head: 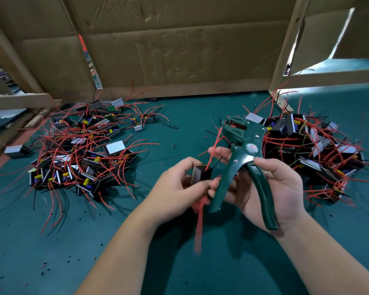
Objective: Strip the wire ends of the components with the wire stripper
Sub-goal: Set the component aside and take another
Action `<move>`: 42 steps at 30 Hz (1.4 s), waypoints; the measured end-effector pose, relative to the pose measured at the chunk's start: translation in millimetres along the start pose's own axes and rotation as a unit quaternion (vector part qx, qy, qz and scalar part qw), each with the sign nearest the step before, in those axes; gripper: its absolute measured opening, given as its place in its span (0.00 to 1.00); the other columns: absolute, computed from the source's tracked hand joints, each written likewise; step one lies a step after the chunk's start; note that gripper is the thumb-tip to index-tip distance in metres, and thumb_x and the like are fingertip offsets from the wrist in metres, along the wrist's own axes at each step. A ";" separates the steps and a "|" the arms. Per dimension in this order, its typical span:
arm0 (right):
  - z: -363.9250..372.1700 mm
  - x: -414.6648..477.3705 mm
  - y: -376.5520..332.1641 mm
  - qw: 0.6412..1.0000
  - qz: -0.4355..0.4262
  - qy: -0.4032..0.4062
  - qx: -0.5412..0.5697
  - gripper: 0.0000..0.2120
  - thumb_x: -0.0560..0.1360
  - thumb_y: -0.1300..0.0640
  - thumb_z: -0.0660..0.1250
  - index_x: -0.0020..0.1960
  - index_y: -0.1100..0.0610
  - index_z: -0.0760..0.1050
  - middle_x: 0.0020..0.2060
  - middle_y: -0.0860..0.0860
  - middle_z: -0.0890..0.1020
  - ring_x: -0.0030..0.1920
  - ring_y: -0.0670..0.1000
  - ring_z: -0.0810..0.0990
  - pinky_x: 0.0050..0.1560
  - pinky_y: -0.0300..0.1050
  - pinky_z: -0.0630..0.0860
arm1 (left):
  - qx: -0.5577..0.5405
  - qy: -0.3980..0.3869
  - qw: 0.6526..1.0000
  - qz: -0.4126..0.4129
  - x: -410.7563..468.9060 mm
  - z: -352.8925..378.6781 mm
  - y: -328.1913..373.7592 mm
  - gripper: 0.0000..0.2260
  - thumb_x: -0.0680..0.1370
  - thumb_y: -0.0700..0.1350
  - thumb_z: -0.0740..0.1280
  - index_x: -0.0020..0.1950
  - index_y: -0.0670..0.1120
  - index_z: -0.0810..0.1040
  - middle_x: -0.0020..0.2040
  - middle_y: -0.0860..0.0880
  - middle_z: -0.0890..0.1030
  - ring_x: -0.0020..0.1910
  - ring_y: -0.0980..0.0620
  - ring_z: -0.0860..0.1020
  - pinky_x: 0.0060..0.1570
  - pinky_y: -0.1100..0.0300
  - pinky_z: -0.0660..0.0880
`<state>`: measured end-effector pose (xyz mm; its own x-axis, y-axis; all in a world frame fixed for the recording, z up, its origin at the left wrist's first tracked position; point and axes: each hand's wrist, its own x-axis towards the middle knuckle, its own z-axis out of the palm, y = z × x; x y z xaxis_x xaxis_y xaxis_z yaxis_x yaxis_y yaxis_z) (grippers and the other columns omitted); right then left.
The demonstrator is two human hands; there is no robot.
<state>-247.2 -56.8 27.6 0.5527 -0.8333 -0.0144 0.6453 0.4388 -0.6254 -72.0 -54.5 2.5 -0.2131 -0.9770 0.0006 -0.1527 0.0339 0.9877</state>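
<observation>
Head view: gripping component (200, 173) in curled left hand (175, 184), wire stripper (243, 145) in right hand (281, 188); next, probably feeding red wire (214, 145) into jaws.

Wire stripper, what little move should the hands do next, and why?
Probably feed the tip of the red wire into the head of the wire stripper. The right hand holds it, handles spread; the left hand holds the component, that wire seemingly outside the head.

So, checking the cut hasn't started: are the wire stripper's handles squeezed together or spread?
Spread. The wire stripper has both green handles splayed apart in the right hand.
</observation>
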 end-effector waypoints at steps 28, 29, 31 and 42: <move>4.5 -5.8 -5.4 0.999 0.008 -0.020 -0.029 0.40 0.57 0.51 0.75 0.67 0.63 0.72 0.65 0.59 0.76 0.39 0.61 0.83 0.42 0.55 0.81 | -0.131 0.179 0.967 0.128 5.7 -1.1 8.1 0.10 0.78 0.37 0.65 0.47 0.51 0.83 0.35 0.50 0.83 0.37 0.59 0.81 0.42 0.69 0.75; 3.8 -4.8 -4.9 0.999 0.008 0.008 -0.042 0.40 0.57 0.50 0.74 0.66 0.63 0.73 0.63 0.60 0.78 0.39 0.61 0.83 0.42 0.55 0.81 | -0.137 0.186 0.965 0.122 4.9 -1.3 9.3 0.09 0.78 0.39 0.65 0.46 0.51 0.84 0.34 0.49 0.82 0.35 0.58 0.81 0.41 0.70 0.75; 1.3 -2.2 -3.8 0.997 0.019 0.062 -0.052 0.37 0.59 0.52 0.69 0.66 0.66 0.72 0.53 0.63 0.82 0.37 0.63 0.82 0.39 0.56 0.81 | -0.141 0.206 0.963 0.102 4.7 -1.4 10.5 0.08 0.77 0.41 0.67 0.43 0.51 0.85 0.32 0.49 0.81 0.32 0.59 0.79 0.39 0.71 0.74; 3.1 -4.6 15.2 0.985 0.110 -0.025 -0.132 0.31 0.57 0.50 0.78 0.55 0.65 0.79 0.40 0.64 0.79 0.37 0.66 0.80 0.40 0.60 0.78 | -0.151 0.256 0.951 0.081 3.4 -8.2 16.0 0.05 0.67 0.50 0.72 0.39 0.52 0.85 0.39 0.47 0.81 0.42 0.52 0.76 0.50 0.60 0.75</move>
<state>-238.4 -45.2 20.6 0.6936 -0.7070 -0.1379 0.3505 0.4984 -0.7929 -67.2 -59.0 19.5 0.2991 -0.9413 0.1567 0.1435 0.2067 0.9678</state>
